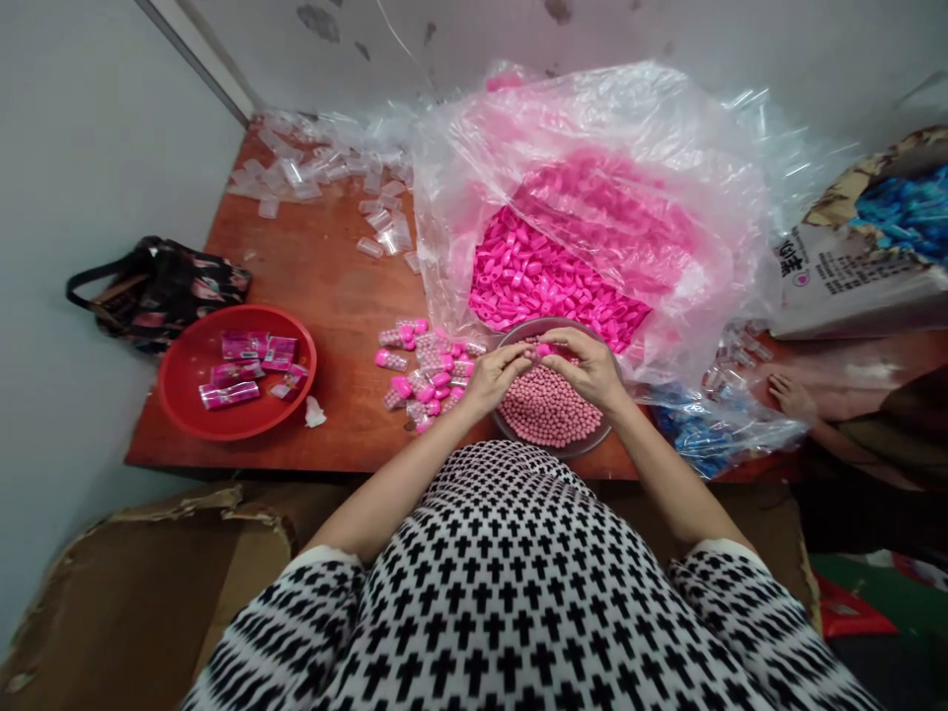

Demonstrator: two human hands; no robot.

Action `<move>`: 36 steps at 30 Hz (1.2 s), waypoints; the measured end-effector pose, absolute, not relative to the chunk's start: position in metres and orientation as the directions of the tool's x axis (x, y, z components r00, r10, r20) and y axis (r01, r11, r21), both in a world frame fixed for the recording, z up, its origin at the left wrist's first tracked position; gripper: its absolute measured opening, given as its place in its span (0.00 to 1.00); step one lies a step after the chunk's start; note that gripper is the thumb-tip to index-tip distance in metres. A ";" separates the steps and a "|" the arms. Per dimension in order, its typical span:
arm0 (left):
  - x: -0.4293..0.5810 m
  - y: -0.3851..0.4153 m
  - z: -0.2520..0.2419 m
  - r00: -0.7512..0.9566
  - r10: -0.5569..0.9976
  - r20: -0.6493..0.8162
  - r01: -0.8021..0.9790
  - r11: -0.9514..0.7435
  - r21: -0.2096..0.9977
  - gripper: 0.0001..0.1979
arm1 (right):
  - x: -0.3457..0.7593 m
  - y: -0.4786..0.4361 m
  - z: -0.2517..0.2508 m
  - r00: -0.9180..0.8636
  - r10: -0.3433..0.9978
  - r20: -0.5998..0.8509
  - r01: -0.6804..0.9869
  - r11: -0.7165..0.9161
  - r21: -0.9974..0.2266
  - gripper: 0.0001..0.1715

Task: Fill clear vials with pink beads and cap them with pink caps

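Both my hands meet above a bowl of small pink beads. My left hand is closed around a small clear tube with pink beads inside, mostly hidden by the fingers. A bright pink cap is pinched in my right hand, right at the tube's end. Left of the bowl lies a pile of filled tubes with pink caps. Behind the bowl, a large clear plastic bag lies open with many loose pink caps in it.
A red basin with several pink packets stands at the left, beside a dark floral bag. Empty clear tubes lie at the back left. At the right are blue pieces in plastic, a sack and another person's hand.
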State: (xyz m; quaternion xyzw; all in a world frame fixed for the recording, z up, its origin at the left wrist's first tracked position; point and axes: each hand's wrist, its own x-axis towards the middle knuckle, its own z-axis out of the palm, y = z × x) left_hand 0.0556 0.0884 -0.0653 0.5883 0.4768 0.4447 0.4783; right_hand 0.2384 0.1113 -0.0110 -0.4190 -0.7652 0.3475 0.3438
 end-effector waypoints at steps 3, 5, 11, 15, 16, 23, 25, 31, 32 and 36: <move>0.055 0.088 -0.060 0.171 0.977 0.128 0.181 -0.159 0.971 0.14 | 0.231 0.108 -0.013 -0.410 0.883 0.230 0.390 0.397 -0.831 0.12; 0.056 0.088 -0.057 0.198 0.969 0.147 0.192 -0.186 0.964 0.14 | 0.229 0.106 -0.014 -0.348 0.912 0.217 0.397 0.353 -0.847 0.12; 0.060 0.087 -0.053 0.163 0.977 0.138 0.132 -0.160 0.978 0.15 | 0.228 0.106 -0.013 -0.294 0.931 0.219 0.398 0.327 -0.857 0.11; 0.058 0.088 -0.053 0.135 0.979 0.153 0.116 -0.169 0.979 0.14 | 0.231 0.107 -0.017 -0.327 0.922 0.207 0.393 0.332 -0.857 0.12; 0.057 0.088 -0.053 0.145 0.974 0.175 0.128 -0.194 0.973 0.14 | 0.232 0.107 -0.018 -0.340 0.916 0.213 0.400 0.346 -0.849 0.11; 0.052 0.092 -0.062 0.287 0.875 0.389 0.281 -0.465 0.839 0.12 | 0.235 0.092 -0.024 -0.396 0.847 0.355 0.449 0.515 -0.730 0.09; 0.051 0.093 -0.063 0.315 0.854 0.414 0.338 -0.508 0.792 0.13 | 0.235 0.089 -0.028 -0.381 0.849 0.367 0.483 0.521 -0.704 0.09; 0.052 0.093 -0.067 0.303 0.907 0.290 0.242 -0.368 0.898 0.14 | 0.236 0.100 -0.023 -0.451 0.858 0.245 0.414 0.444 -0.795 0.13; 0.053 0.092 -0.069 0.276 0.935 0.224 0.169 -0.277 0.946 0.14 | 0.237 0.104 -0.021 -0.462 0.863 0.205 0.384 0.403 -0.831 0.14; 0.059 0.087 -0.077 0.092 0.993 -0.080 -0.191 0.096 0.977 0.20 | 0.246 0.109 -0.020 -0.425 0.903 -0.054 0.099 -0.013 -0.995 0.20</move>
